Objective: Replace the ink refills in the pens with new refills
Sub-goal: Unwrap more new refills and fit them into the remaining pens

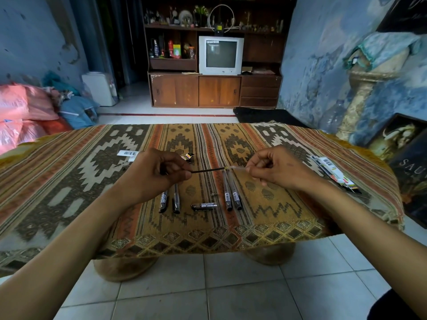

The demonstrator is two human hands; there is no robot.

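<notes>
refill (209, 170) – long axis level, left to right | left hand (157, 173) pinches dark end | right hand (275, 168) pinches clear end – above pens (231, 195)

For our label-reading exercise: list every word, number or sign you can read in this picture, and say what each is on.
"SAU", cut off by the frame edge: dark box at right.
Barcodes, digits unreadable: white tag, refill packet.
Pen labels, pen barrel: too small to read.
</notes>
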